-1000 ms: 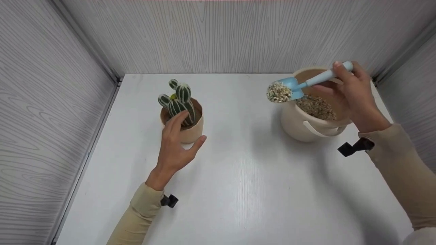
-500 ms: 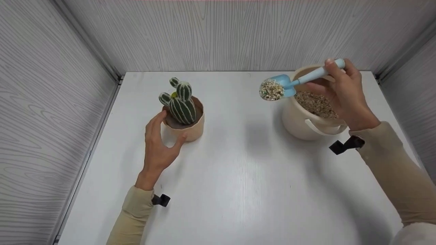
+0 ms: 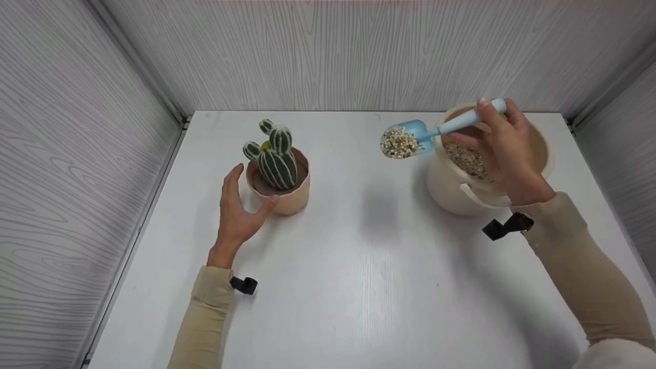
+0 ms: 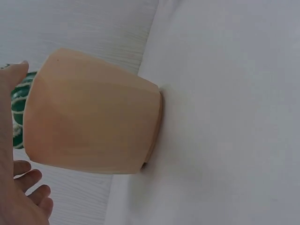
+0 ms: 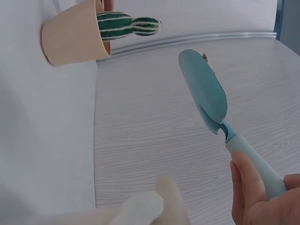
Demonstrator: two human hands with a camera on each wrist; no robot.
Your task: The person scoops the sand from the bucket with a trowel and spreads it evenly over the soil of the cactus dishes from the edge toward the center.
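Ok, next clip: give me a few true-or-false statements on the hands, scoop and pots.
1. The right hand grips a light blue plastic scoop loaded with gravel. True.
2. The scoop hangs directly over the small tan pot with the striped green cactus. False: it is beside the cream bucket, well apart from that pot.
3. The left hand cups the cactus pot's side. True.
4. The cream bucket is empty. False: gravel lies inside.

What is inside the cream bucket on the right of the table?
The cream bucket holds pale gravel, the same kind heaped on the blue trowel held by the right hand. That hand covers part of the inside, and the bucket's bottom is hidden.
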